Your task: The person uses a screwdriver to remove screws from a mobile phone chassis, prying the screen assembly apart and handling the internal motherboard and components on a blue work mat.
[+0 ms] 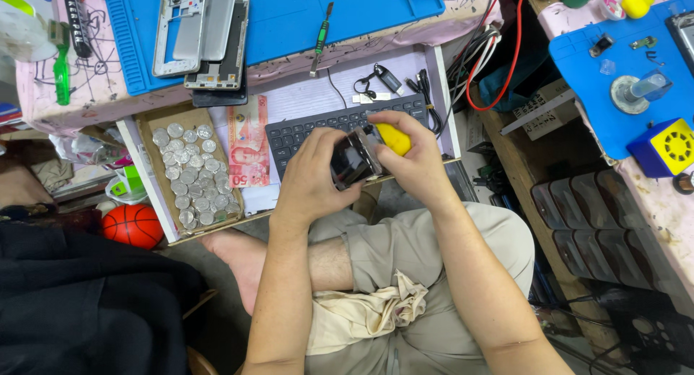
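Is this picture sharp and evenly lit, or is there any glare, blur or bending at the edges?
Head view: bright, even light with soft shadows; both hands, left and right, look sharp around the dark phone, whose glossy face shows a faint sheen; the coins glint; the drawer edge and desk lines splay outward, a wide-lens effect; the bottom left is dark.

This is a small phone repair workshop, cramped and busy. Blue work mats [289, 14] cover the table [94, 86], with stripped phone frames [202, 35] and a screwdriver [321, 39] lying on them. An open drawer [434, 79] holds a keyboard [318, 126], a pile of coins [191, 176] and a banknote [248, 140]. Red cables [506, 57] hang beside the bench.
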